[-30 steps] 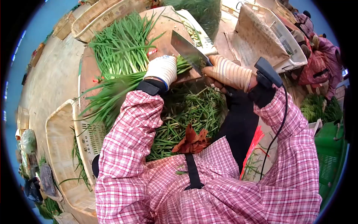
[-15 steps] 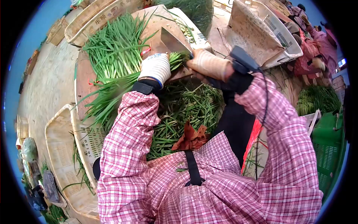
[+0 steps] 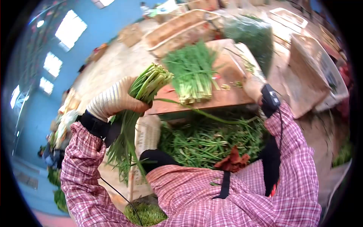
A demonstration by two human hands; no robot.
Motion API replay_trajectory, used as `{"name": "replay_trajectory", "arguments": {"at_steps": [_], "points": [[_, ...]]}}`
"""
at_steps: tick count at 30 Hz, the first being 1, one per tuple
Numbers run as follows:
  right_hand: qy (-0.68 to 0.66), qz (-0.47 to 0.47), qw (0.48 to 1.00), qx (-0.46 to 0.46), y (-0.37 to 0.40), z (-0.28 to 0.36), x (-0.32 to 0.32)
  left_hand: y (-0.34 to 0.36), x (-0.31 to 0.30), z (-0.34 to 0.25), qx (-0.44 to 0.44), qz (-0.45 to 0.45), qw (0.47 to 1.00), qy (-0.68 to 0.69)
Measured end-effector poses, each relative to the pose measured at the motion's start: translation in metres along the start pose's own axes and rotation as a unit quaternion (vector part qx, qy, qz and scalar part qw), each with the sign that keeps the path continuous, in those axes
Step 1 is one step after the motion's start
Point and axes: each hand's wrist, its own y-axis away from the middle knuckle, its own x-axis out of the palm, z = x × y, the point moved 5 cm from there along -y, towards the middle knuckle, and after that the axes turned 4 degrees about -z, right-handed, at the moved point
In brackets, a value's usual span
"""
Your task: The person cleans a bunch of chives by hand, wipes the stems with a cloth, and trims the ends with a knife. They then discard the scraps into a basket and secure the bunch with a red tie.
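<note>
Green bunch (image 3: 148,84) lifted off board (image 3: 231,95), left hand (image 3: 117,99) clasping it; cannot tell if right hand (image 3: 252,87) grips.

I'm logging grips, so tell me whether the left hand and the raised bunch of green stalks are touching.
Touching. The head view shows the left hand wrapped around the bunch, stalk ends sticking out above and leaves hanging below.
</note>
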Motion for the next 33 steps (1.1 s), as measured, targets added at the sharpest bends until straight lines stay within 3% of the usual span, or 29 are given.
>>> {"name": "replay_trajectory", "arguments": {"at_steps": [1, 2, 3, 4, 5, 6, 7, 8, 9, 10, 11, 12, 13, 15, 16, 17, 18, 19, 20, 22, 24, 26, 28, 30, 31, 33], "points": [[-0.277, 0.19, 0.932, 0.138, -0.016, -0.028, -0.021, 0.027, -0.009, 0.006, -0.014, -0.013, 0.999, 0.037], [-0.451, 0.352, 0.792, 0.212, -0.035, -0.051, -0.044, 0.045, -0.013, 0.012, -0.008, -0.003, 0.998, 0.068], [-0.457, 0.417, 0.75, 0.236, -0.052, -0.061, -0.077, 0.059, -0.013, 0.023, -0.023, -0.006, 0.992, 0.125], [-0.427, 0.315, 0.832, 0.164, -0.071, -0.068, -0.109, 0.068, -0.009, 0.039, -0.035, -0.003, 0.982, 0.184], [-0.426, 0.28, 0.849, 0.139, -0.09, -0.063, -0.14, 0.075, -0.002, 0.061, -0.057, -0.013, 0.971, 0.23], [-0.519, 0.22, 0.825, -0.036, -0.105, -0.051, -0.178, 0.078, 0.018, 0.062, -0.024, -0.048, 0.959, 0.279], [-0.698, 0.191, 0.682, 0.103, -0.112, -0.047, -0.21, 0.081, 0.037, 0.069, -0.018, -0.037, 0.941, 0.336], [-0.78, 0.169, 0.588, 0.134, -0.117, -0.044, -0.249, 0.082, 0.054, 0.075, -0.011, -0.025, 0.92, 0.392], [-0.895, 0.168, 0.383, 0.156, -0.12, -0.029, -0.279, 0.081, 0.066, 0.083, -0.01, -0.039, 0.914, 0.404], [-0.92, 0.176, 0.334, 0.106, -0.123, -0.02, -0.307, 0.081, 0.075, 0.085, -0.002, -0.057, 0.907, 0.417], [-0.928, 0.154, 0.331, 0.074, -0.123, -0.004, -0.329, 0.083, 0.083, 0.087, 0.007, -0.076, 0.9, 0.43], [-0.946, 0.203, 0.25, 0.049, -0.124, 0.002, -0.352, 0.083, 0.088, 0.09, 0.017, -0.094, 0.892, 0.441], [-0.931, 0.2, 0.307, 0.011, -0.12, 0.007, -0.356, 0.081, 0.092, 0.105, 0.014, -0.091, 0.893, 0.441], [-0.855, -0.039, 0.515, -0.037, -0.109, 0.006, -0.36, 0.087, 0.097, 0.125, 0.014, -0.082, 0.886, 0.457], [-0.885, -0.011, 0.461, 0.064, -0.1, 0.006, -0.341, 0.093, 0.097, 0.131, 0.013, -0.08, 0.881, 0.466], [-0.866, 0.036, 0.493, 0.074, -0.091, -0.004, -0.322, 0.1, 0.095, 0.132, 0.021, -0.091, 0.869, 0.486], [-0.885, 0.287, 0.309, 0.2, -0.074, -0.006, -0.296, 0.106, 0.095, 0.132, 0.014, -0.094, 0.868, 0.488], [-0.842, 0.327, 0.414, 0.11, -0.061, -0.002, -0.276, 0.112, 0.096, 0.131, 0.009, -0.096, 0.866, 0.49], [-0.729, 0.289, 0.619, -0.05, -0.033, 0.021, -0.252, 0.113, 0.097, 0.13, 0.007, -0.096, 0.866, 0.491], [-0.523, 0.191, 0.827, -0.079, -0.031, 0.005, -0.277, 0.105, 0.101, 0.129, -0.009, -0.077, 0.886, 0.458], [-0.71, 0.127, 0.692, 0.011, -0.047, -0.01, -0.276, 0.093, 0.109, 0.108, -0.021, -0.077, 0.905, 0.419], [-0.665, 0.233, 0.706, 0.071, -0.053, -0.03, -0.24, 0.078, 0.111, 0.084, -0.006, -0.078, 0.929, 0.363], [-0.477, 0.267, 0.824, 0.148, -0.049, -0.05, -0.173, 0.055, 0.105, 0.074, 0.01, -0.016, 0.95, 0.311], [-0.369, 0.19, 0.885, 0.212, -0.023, -0.064, -0.115, 0.027, 0.112, 0.034, 0.052, -0.044, 0.959, 0.274], [-0.384, 0.269, 0.854, 0.224, -0.023, -0.068, -0.098, 0.004, 0.112, 0.025, 0.049, 0.029, 0.977, 0.206], [-0.415, 0.382, 0.792, 0.235, -0.022, -0.065, -0.07, -0.042, 0.132, 0.002, 0.116, 0.06, 0.97, 0.207]]}}
